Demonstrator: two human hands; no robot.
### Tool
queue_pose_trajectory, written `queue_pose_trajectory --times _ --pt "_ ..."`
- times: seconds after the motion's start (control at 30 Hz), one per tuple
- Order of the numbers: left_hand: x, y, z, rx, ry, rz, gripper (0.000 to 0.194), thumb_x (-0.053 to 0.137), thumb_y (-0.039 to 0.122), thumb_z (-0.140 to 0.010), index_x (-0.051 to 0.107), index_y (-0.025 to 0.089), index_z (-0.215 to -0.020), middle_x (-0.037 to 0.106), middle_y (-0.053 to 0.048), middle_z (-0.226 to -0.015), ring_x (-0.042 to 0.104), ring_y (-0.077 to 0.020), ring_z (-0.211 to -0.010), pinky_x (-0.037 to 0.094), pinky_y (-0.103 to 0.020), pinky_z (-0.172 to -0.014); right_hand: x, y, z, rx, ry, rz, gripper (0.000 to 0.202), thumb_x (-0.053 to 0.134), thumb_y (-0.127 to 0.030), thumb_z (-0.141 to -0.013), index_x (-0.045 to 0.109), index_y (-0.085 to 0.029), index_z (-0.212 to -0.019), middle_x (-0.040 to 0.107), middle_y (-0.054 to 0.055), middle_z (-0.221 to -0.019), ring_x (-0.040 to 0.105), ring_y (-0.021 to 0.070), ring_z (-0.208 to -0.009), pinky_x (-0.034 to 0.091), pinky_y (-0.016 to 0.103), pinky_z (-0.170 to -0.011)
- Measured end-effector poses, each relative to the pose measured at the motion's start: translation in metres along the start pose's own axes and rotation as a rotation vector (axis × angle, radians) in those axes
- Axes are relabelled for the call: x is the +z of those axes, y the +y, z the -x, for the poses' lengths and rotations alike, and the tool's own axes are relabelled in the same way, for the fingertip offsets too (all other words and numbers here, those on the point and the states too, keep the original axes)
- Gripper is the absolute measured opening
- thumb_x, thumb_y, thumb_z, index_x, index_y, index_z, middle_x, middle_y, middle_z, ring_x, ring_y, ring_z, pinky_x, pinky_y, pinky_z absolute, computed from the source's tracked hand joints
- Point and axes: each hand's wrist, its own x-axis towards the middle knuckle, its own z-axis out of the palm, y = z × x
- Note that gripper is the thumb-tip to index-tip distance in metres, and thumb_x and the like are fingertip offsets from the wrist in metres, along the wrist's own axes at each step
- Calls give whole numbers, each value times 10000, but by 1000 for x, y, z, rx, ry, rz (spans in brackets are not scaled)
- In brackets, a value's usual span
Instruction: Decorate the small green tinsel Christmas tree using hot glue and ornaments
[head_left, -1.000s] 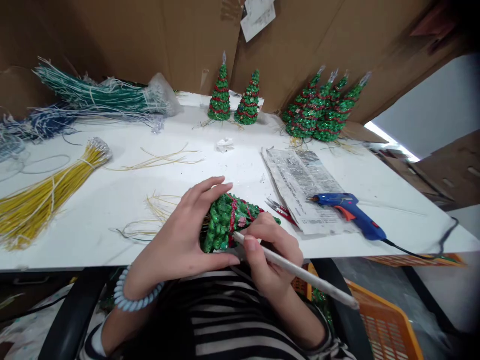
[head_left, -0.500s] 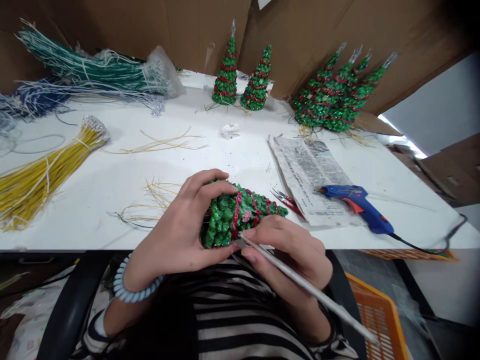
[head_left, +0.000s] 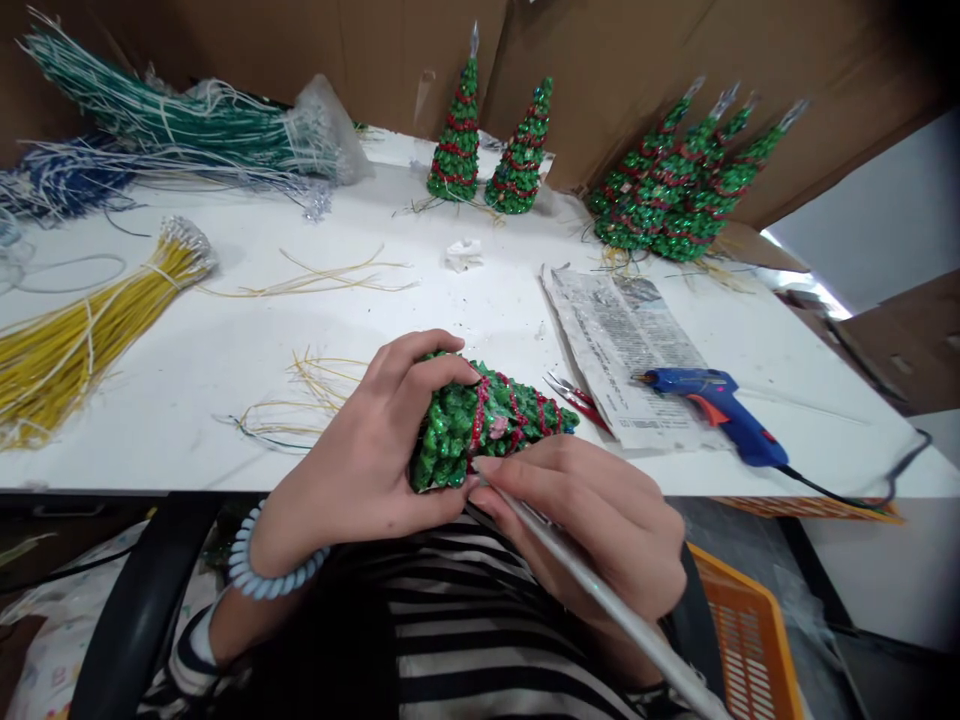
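Note:
A small green glittery Christmas tree (head_left: 450, 440) with red garland lies on its side at the table's front edge, its tip to the right. My left hand (head_left: 367, 445) is wrapped round its base end, fingers over the top and thumb below. In my right hand (head_left: 592, 520) is a long, thin whitish stick (head_left: 615, 605), pinched near its upper end. The stick's tip meets the tree's lower side close to my left thumb; what exactly it touches there is hidden by the fingers. Thin yellow and green wires (head_left: 300, 410) lie left of the tree.
A blue glue gun (head_left: 720, 400) rests partly on newspaper (head_left: 637, 350), beside red-handled snips (head_left: 577, 400). Finished-looking trees (head_left: 454, 140) stand along the cardboard back wall. Bundles of yellow wires (head_left: 112, 320) and green wires (head_left: 187, 125) lie left. An orange basket (head_left: 750, 640) sits below, right.
My right hand has shifted slightly right and the stick now slants more steeply down. The tree stays in my left hand, nearly unmoved. The view has tilted a little.

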Motion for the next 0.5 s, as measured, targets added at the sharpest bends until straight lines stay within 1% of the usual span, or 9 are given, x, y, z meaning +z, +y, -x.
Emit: queue_pose_trajectory --times 0.1,0.17,0.3,0.4,0.5 --pt "0 1 -1 0 0 -3 658 740 357 -719 356 275 -1247 389 -120 -1326 405 -314 -1275 383 -463 -1056 2 4 -1 -11 12 -57 219 682 -82 -804 672 -194 -992 741 34 -776 671 152 -638 551 284 -572" --pt "0 1 -1 -6 -2 -5 658 733 324 -711 348 282 -1243 385 -116 -1325 406 -316 -1273 392 -470 -1047 3 10 -2 -6 10 -157 192 668 -85 -817 675 -196 -974 743 34 -772 672 148 -633 547 279 -566" --pt "2 3 -1 -22 7 -13 652 718 267 -698 344 279 -1232 379 -113 -1323 406 -303 -1273 406 -465 -1039 7 23 -1 18 55 -334 122 669 -137 -841 681 -192 -950 744 30 -760 670 136 -647 542 268 -590" --pt "3 3 -1 -23 11 -10 655 718 259 -690 343 269 -1228 378 -116 -1321 398 -301 -1280 401 -455 -1043 9 29 0 62 65 -401 130 686 -153 -835 692 -204 -955 746 16 -768 668 127 -665 545 259 -615" --pt "3 2 -1 -19 8 -10 672 717 246 -682 334 267 -1233 374 -116 -1327 389 -299 -1285 393 -452 -1048 9 30 1 100 40 -428 163 693 -149 -828 703 -223 -973 751 1 -786 667 120 -672 546 251 -627"
